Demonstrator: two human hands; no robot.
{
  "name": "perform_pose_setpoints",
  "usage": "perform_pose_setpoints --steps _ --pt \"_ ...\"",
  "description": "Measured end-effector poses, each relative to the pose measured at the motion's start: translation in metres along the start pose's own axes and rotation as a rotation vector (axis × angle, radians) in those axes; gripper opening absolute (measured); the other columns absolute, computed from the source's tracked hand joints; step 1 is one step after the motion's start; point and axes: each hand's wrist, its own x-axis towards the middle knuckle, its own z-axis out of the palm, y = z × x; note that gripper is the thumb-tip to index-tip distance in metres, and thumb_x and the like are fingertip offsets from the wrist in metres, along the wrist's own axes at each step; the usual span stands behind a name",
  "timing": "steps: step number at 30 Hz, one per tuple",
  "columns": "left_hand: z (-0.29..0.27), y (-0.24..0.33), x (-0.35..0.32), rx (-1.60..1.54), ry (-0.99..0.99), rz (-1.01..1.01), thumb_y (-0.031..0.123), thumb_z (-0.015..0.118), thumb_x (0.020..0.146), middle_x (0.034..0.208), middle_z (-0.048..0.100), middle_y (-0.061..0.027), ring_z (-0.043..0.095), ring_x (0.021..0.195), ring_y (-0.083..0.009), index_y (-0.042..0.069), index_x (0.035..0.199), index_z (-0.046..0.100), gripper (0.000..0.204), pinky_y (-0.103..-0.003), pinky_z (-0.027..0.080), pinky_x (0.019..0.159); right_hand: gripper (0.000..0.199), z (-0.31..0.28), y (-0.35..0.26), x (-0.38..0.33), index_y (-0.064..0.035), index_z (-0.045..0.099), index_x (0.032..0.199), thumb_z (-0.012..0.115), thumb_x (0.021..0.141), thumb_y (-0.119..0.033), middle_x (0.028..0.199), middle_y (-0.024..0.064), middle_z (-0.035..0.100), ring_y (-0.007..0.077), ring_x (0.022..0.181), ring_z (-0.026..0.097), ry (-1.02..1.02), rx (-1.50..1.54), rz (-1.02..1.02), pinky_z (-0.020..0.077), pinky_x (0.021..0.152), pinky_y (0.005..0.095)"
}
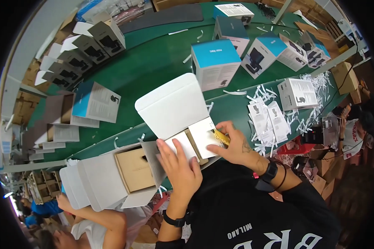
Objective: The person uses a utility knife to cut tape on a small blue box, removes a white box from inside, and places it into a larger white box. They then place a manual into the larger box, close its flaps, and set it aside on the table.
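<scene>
Left hand (179, 166) flat, fingers spread on white carton (183, 120) flaps; right hand (236, 145) pinches a yellow strip (221, 137) at its edge — matte cardboard box, lid raised, long axis slanting up-left on green surface (153, 62).

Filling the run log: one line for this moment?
left hand: pressing box flap | right hand: holding yellow tool at flap | box: lid open | belt: more boxes

A long green conveyor belt (153, 62) crosses the room, with stacked cardboard cartons (316, 16) along its far side.
</scene>
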Motion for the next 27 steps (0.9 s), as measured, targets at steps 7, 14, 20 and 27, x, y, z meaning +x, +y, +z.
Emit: perform_pose_setpoints --steps 7,14,20,27 --pt "0.008 0.031 0.018 0.455 -0.184 0.251 0.032 0.074 0.085 0.16 0.033 -0.0263 0.029 0.149 -0.0439 -0.003 0.15 0.041 0.081 -0.059 0.028 0.116 0.057 -0.012 -0.003 -0.007 -0.0054 0.049 0.129 0.077 0.088 -0.033 0.106 0.0161 0.067 0.0355 0.087 0.07 0.055 -0.164 -0.072 0.0555 0.076 0.0425" --pt "0.017 0.015 0.015 0.562 -0.054 0.368 0.041 0.078 0.081 0.153 0.047 -0.0194 0.042 0.143 -0.042 -0.002 0.143 0.051 0.08 -0.058 0.031 0.114 0.039 -0.055 -0.007 0.006 -0.0072 0.063 0.116 0.079 0.086 -0.026 0.098 0.0127 0.067 0.0324 0.077 0.069 -0.049 -0.429 -0.267 0.0558 0.067 0.0393" --pt "0.018 0.014 0.014 0.547 -0.026 0.365 0.041 0.078 0.081 0.153 0.048 -0.0184 0.043 0.142 -0.0418 -0.001 0.142 0.052 0.078 -0.058 0.031 0.114 0.028 -0.061 -0.009 0.012 -0.0099 0.069 0.106 0.078 0.086 -0.028 0.096 0.0076 0.065 0.0298 0.075 0.069 -0.057 -0.463 -0.357 0.0552 0.063 0.037" --pt "0.013 0.016 0.016 0.55 -0.065 0.361 0.042 0.078 0.08 0.154 0.048 -0.0167 0.042 0.142 -0.0426 0.0 0.142 0.053 0.078 -0.059 0.03 0.115 0.028 -0.056 -0.005 0.017 -0.0093 0.07 0.105 0.077 0.086 -0.028 0.097 0.0066 0.065 0.029 0.074 0.069 -0.085 -0.369 -0.336 0.0556 0.063 0.0375"
